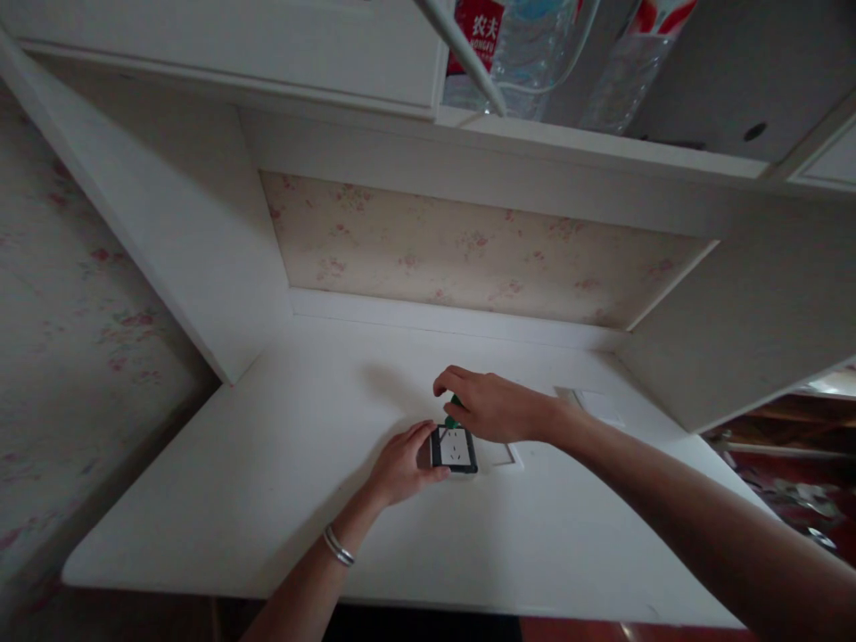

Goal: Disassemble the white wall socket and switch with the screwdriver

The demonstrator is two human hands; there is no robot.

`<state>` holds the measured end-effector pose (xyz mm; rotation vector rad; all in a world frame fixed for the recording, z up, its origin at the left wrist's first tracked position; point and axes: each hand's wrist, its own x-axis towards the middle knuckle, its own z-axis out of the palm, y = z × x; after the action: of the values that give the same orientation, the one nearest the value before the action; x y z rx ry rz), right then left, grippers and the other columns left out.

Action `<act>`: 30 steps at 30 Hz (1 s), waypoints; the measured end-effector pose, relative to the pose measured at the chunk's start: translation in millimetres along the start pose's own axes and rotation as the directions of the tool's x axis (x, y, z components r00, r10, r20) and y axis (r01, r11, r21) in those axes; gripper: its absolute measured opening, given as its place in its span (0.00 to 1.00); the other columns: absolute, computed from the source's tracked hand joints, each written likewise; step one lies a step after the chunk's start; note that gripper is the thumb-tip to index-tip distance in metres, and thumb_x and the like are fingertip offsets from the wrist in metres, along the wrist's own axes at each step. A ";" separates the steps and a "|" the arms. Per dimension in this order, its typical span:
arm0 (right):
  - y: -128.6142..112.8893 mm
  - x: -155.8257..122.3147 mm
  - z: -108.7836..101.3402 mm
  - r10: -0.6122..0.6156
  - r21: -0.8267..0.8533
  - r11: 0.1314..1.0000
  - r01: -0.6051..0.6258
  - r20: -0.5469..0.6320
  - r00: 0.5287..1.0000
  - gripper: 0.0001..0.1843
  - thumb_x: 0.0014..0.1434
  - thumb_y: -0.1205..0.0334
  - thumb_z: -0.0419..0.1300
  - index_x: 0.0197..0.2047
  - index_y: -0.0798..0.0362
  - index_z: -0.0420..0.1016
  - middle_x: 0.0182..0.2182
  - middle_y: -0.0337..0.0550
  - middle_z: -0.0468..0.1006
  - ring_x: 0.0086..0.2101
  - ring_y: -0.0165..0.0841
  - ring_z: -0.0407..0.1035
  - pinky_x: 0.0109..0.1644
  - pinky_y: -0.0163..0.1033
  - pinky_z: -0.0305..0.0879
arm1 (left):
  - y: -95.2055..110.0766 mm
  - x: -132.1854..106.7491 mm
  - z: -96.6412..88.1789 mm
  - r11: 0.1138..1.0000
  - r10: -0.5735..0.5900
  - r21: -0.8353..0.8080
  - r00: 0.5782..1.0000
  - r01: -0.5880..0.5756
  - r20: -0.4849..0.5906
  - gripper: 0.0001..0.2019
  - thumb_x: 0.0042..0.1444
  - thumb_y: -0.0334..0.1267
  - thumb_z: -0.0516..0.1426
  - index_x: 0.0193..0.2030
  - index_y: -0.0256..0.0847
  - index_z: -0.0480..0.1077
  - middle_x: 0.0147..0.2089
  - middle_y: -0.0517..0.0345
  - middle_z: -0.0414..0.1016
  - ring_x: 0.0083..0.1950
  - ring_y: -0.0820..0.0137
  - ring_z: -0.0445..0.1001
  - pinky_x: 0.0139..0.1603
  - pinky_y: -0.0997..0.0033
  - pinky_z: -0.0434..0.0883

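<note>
On the white desk lies a wall socket point(455, 448) with a white face and a dark frame. My left hand point(403, 464) grips it from the left, thumb at the near edge and fingers at the far edge. Above its far side, my right hand point(485, 403) is closed around the green handle of a screwdriver point(453, 415). The shaft slants down to the socket's upper left part; whether its tip sits in a screw is too small to tell. Just right of the socket lies a white square frame point(509, 456), partly behind my right forearm.
A flat white piece point(600, 407) lies farther back on the desk point(267, 481). Side panels rise left and right. Overhead, a shelf point(602, 147) holds plastic bottles point(629, 71), and a white cable point(468, 58) hangs in front.
</note>
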<state>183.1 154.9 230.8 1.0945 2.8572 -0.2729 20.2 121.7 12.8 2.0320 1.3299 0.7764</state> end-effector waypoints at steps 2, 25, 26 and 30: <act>-0.1 -2.7 -2.1 -0.004 0.028 1.000 0.004 0.015 1.000 0.16 0.62 0.63 0.51 0.54 0.52 0.62 0.51 0.48 0.70 0.34 0.33 0.71 0.34 0.37 0.61 | 0.0 -0.2 -0.4 1.000 0.005 -0.001 1.000 -0.005 0.003 0.39 0.47 0.51 0.64 0.65 0.46 0.56 0.67 0.54 0.59 0.65 0.57 0.60 0.66 0.58 0.58; 0.6 1.5 4.7 -0.079 0.029 0.996 0.081 -0.069 0.995 0.23 0.60 0.67 0.51 0.59 0.53 0.61 0.54 0.48 0.68 0.42 0.36 0.71 0.45 0.40 0.64 | -6.6 0.9 3.8 1.000 0.028 -0.010 1.000 -0.028 -0.014 0.39 0.48 0.51 0.64 0.65 0.47 0.57 0.66 0.53 0.60 0.65 0.55 0.61 0.65 0.56 0.59; -0.7 0.9 3.4 -0.075 0.025 0.997 0.076 -0.056 0.996 0.21 0.60 0.67 0.52 0.57 0.52 0.63 0.54 0.48 0.69 0.42 0.36 0.71 0.45 0.40 0.64 | -6.6 1.1 3.8 0.999 0.031 -0.010 0.999 -0.031 -0.016 0.39 0.47 0.51 0.64 0.65 0.47 0.57 0.66 0.53 0.60 0.65 0.55 0.61 0.65 0.56 0.59; -7.5 3.7 6.8 0.097 -0.101 0.989 -0.105 -0.079 0.992 0.17 0.67 0.57 0.45 0.43 0.54 0.72 0.42 0.48 0.74 0.38 0.39 0.71 0.41 0.42 0.64 | -6.6 0.9 4.2 0.999 0.043 -0.006 0.999 -0.044 -0.028 0.38 0.48 0.50 0.64 0.65 0.47 0.57 0.66 0.53 0.60 0.64 0.56 0.61 0.65 0.57 0.59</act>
<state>175.3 150.6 224.7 1.2483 2.8304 -0.0757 19.7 124.1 5.3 2.0584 1.3005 0.8297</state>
